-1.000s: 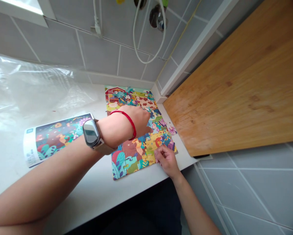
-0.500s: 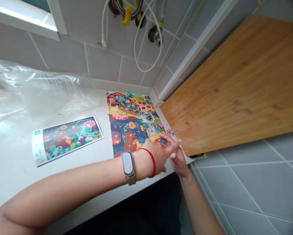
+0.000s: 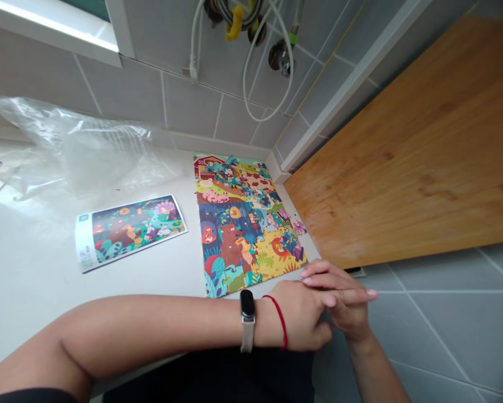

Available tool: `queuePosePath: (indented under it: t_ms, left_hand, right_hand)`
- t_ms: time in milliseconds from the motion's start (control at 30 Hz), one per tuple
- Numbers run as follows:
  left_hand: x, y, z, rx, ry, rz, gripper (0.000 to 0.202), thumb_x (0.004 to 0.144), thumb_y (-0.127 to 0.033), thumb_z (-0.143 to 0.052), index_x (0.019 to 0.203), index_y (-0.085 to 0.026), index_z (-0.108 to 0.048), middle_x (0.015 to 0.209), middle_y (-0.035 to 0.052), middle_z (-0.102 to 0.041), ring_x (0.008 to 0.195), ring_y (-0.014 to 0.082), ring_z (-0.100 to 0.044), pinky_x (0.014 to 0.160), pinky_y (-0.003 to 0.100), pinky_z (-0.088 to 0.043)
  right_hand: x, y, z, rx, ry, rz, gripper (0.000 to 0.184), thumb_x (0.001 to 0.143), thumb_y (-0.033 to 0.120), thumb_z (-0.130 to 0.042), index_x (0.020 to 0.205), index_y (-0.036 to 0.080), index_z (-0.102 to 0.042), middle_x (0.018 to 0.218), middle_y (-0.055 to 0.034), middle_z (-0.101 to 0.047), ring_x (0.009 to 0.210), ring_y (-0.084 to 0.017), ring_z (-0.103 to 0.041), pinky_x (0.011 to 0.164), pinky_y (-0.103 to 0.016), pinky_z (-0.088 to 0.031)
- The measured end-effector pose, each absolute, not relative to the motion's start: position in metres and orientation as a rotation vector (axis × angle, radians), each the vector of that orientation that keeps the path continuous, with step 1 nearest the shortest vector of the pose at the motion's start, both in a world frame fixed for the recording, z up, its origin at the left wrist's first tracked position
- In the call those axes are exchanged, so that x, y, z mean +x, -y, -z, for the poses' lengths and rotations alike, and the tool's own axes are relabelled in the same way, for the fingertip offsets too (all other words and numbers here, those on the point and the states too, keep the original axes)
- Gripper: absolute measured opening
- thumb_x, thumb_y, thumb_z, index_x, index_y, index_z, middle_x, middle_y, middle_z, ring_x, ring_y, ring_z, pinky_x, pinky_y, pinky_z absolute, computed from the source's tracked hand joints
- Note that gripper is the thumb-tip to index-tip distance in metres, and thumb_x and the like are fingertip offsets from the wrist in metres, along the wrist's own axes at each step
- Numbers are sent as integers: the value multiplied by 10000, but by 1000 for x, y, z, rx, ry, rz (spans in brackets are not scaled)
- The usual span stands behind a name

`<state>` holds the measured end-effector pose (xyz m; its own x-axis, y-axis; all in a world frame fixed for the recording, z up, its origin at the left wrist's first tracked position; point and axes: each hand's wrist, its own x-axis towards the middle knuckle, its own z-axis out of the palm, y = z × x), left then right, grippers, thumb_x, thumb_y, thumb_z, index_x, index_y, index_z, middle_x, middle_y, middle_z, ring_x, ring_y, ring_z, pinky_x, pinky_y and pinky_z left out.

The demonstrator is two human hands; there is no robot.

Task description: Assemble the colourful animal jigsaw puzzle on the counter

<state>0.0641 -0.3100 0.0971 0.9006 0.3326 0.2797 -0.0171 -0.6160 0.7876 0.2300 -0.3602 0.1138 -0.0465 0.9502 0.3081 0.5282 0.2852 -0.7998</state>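
My left hand (image 3: 299, 313), with a watch (image 3: 247, 313) and a red string bracelet (image 3: 278, 319) at the wrist, reaches across in front of the counter's edge. Its index finger is stretched out over my right hand (image 3: 343, 299); the other fingers are partly curled. My right hand is turned up with its fingers extended, and the two hands touch. I see nothing held in either, though the overlap hides part of both palms. Just beyond them lies a colourful animal jigsaw puzzle (image 3: 234, 235), with loose pieces (image 3: 293, 249) on and beside its right side.
A picture leaflet (image 3: 134, 229) lies curled to the left of the puzzle. Crumpled clear plastic (image 3: 95, 151) rests behind it on the white counter (image 3: 159, 274). A wooden board (image 3: 410, 162) leans at the right. Hoses and a white cable (image 3: 247, 89) hang on the tiled wall.
Both hands have drawn back from over the puzzle's near right corner toward me and right, still touching. More of the puzzle shows. The view has shifted slightly.
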Motion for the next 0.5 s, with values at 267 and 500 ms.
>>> queuePosePath:
  t_ms: [267,500]
  left_hand:
    - [65,321,-101,2242,-328,-455,918,938,-352,-523,1674,-184,-1,1403,221,-614,1095,344,-721,810,424,-624]
    - [56,319,-119,2145,-219,-605,838,999,-341,-495,1676,-301,-2,1472,85,-620,1226,286,-681,832,362,-640]
  right_hand:
    - [219,360,-115,-1540,1618,-606,671,928,792,-468,883,230,-832,663,-61,-686,553,-216,-621,511,-343,-502]
    - [208,361,-140,-1405,1773,-467,525,913,736,-560,726,282,-746,546,-49,-646,478,-232,-611,456,-369,-455]
